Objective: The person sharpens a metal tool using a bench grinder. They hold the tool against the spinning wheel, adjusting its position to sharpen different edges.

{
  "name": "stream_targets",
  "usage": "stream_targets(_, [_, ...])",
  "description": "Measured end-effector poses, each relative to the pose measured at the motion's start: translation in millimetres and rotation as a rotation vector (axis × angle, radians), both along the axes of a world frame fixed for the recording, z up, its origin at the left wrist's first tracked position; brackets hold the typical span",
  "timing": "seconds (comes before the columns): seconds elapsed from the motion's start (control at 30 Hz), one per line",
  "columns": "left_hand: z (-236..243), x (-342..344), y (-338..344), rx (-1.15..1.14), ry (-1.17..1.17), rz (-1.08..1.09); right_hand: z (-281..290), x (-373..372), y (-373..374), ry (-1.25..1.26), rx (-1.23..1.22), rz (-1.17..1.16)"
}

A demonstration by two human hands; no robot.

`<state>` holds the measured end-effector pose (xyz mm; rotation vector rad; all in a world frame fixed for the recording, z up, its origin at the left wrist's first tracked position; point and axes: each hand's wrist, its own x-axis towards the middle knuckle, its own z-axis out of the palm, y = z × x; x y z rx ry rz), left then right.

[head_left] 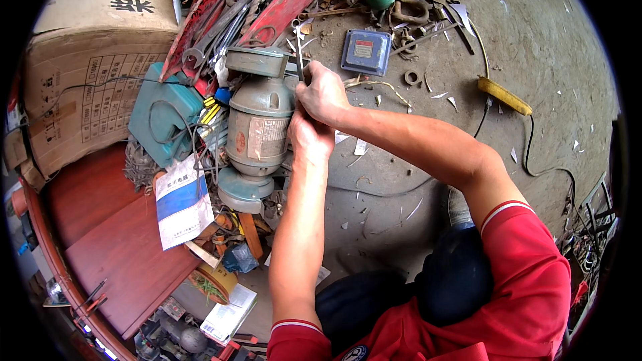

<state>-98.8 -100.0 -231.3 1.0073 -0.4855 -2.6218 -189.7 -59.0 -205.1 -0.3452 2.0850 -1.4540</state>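
The head view shows your hands together at the right side of the motor, the right just beyond the left. Your right hand (324, 97) is closed around a thin bar (299, 60); your left hand (311, 137) is curled just below it, and you cannot tell what it grips, as its fingers are hidden. The bar sticks out of your right fist and points away from you, its long axis nearly straight ahead with a slight lean to your left.

The motor (257, 130) sits just left of your hands, its long axis also running away from you, its far end tipped slightly to your right. A round teal-grey end piece caps each end.

On your left, room is tight: the teal case (162, 120) and cables crowd the motor, with the carton (100, 87) and a red-brown wooden surface (127, 247) beyond. Ahead, the red channel (284, 10) comes close to the motor's far end. Ahead and right, the blue box (366, 52) stands near your right hand. The widest room is the floor (548, 47) to your right, scattered with scraps, where the yellow control (505, 97) lies well apart from your hands.
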Motion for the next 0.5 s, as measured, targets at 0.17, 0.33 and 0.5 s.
stream_targets(0.17, [4.1,-3.5,0.9,0.03,0.01,0.006,1.4,-0.7,-0.5,0.009,-0.011,0.0])
stream_targets(0.33, [3.3,-2.4,0.6,0.038,0.007,0.005,1.7,1.6,0.8,0.001,-0.026,-0.018])
stream_targets(0.5, [6.5,3.2,1.7,0.004,0.012,-0.015,0.2,5.2,1.4,-0.021,-0.031,-0.01])
